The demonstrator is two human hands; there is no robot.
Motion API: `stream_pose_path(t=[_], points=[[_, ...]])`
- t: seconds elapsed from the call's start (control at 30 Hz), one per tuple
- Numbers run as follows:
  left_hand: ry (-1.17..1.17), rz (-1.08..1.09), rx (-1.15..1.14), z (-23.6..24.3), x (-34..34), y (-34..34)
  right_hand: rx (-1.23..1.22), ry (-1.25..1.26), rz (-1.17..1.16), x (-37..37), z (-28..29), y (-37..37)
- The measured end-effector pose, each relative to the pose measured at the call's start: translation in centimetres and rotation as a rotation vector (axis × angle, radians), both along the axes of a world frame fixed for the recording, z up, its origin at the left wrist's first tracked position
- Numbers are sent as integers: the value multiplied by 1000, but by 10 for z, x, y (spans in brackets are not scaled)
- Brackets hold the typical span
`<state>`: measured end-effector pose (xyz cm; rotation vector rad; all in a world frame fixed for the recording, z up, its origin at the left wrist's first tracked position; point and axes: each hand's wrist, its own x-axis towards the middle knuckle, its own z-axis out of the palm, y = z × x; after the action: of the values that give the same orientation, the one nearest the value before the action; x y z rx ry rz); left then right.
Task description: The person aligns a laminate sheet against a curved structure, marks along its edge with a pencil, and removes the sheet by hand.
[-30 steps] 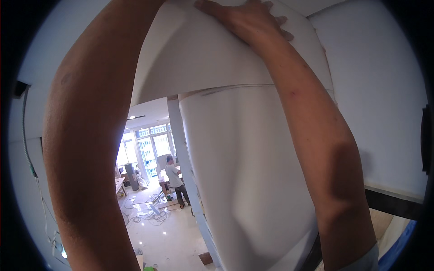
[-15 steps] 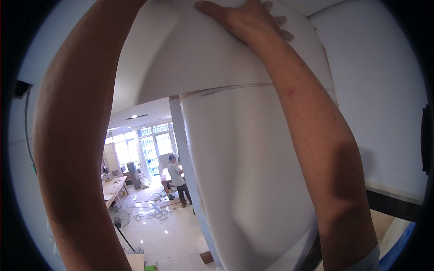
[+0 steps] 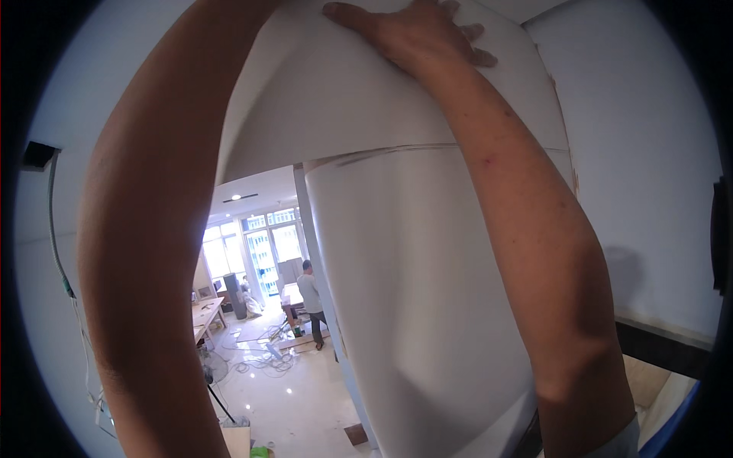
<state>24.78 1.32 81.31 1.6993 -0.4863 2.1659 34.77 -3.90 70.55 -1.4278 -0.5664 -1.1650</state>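
Both my arms reach up overhead. My right hand [image 3: 416,34] lies flat, fingers spread, pressed against a large white sheet or panel [image 3: 359,99] at the top of the view. Below it a white wall surface [image 3: 412,305] runs down. My left forearm [image 3: 160,229] rises along the left side, and my left hand is out of sight above the frame's top edge.
Through the opening under the panel, a person [image 3: 309,294] stands in a bright room with windows [image 3: 256,244], a workbench [image 3: 202,317] and cables on the glossy floor [image 3: 267,359]. A wire [image 3: 65,282] hangs down the left wall. A dark strip [image 3: 657,347] crosses the right wall.
My left forearm has shifted slightly left, showing more of the room behind. My right hand stays pressed on the white panel.
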Motion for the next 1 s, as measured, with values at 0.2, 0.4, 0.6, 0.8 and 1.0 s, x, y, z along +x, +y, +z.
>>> stream_pose_path(t=[0.2,0.4,0.6,0.8,1.0], points=[[-43,1595,315,29,7,22,-17,-26,6,-3,-2,1],[-318,1853,381,28,12,36,-2,4,-24,10,2,8],[-179,744,-91,14,-8,33,47,-2,-13,7,6,14],[-86,524,-9,9,-39,49,29,-3,12,-15,3,11],[-93,472,9,2,-65,53,-29,64,9,-27,6,11]])
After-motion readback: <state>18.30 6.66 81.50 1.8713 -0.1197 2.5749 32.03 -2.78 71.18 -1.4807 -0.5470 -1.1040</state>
